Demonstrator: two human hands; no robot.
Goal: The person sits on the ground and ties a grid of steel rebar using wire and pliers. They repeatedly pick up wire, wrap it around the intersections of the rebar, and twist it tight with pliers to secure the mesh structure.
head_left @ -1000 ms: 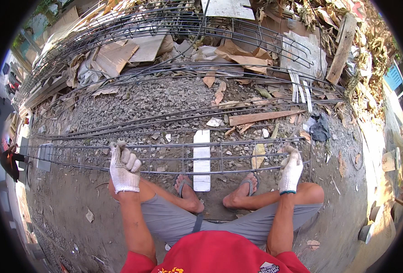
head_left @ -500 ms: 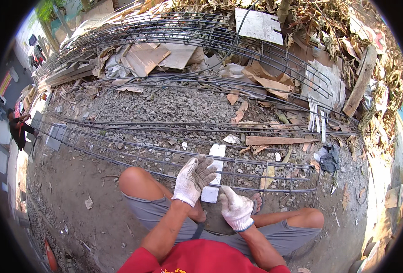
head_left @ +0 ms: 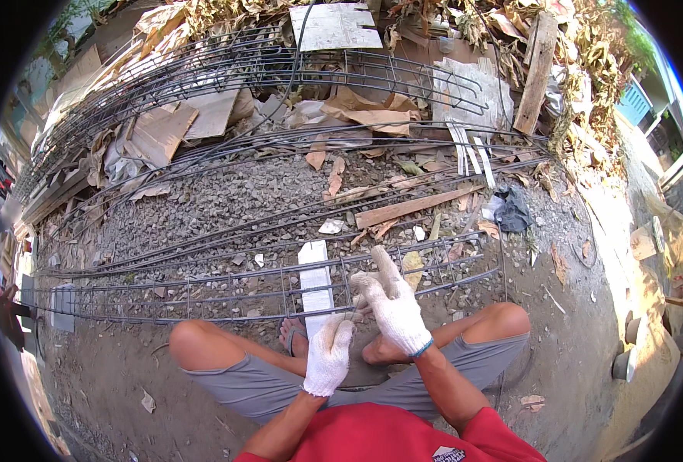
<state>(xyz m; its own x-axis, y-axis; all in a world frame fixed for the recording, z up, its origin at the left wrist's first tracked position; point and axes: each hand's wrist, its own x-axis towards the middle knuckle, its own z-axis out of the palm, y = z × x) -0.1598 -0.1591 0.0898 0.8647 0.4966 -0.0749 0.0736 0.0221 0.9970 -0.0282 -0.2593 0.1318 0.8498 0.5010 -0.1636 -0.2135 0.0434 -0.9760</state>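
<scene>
A long rebar cage of thin dark bars and square ties lies across the ground just beyond my crossed legs. Under it, a white block-like strip props the bars. My left hand, in a white knit glove, is closed at the near side of the cage by the strip; whatever its fingertips pinch is too small to make out. Up against the cage, to the right of the strip, is my gloved right hand. Its index finger points away and the other fingers are apart, with nothing visible in them.
Loose long bars run beyond the cage over gravel. A wooden plank and a black plastic scrap lie at the right. Farther back are another rebar cage, cardboard and dry leaves. A grey block is at the far left.
The view has swung to the right. My left hand has drawn back from over the bars and closed. My right hand has risen to the cage, and its fingers have spread.
</scene>
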